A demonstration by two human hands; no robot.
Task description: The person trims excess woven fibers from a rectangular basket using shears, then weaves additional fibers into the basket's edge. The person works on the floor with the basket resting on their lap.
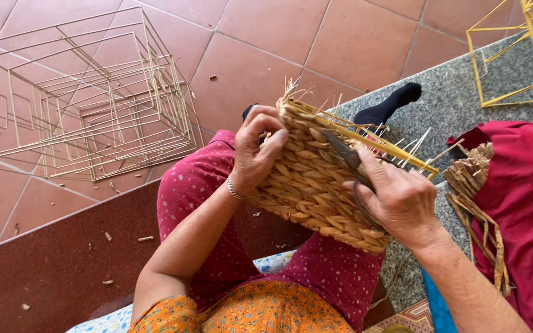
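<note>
The half-woven basket [316, 179] rests on my knee, my left hand [255, 154] clenched over its rim. My right hand [399, 197] grips scissors [350, 163] against the weave — trimming stray ends; next cut needs blades near the protruding fibres beyond my fingertips.

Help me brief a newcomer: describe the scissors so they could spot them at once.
Start at the woven basket resting on the person's lap. On its right side, the right hand grips the scissors: dark metal blades lie flat against the pale braided weave, pointing up-left. They are the only dark metal among straw-coloured strands.
</note>
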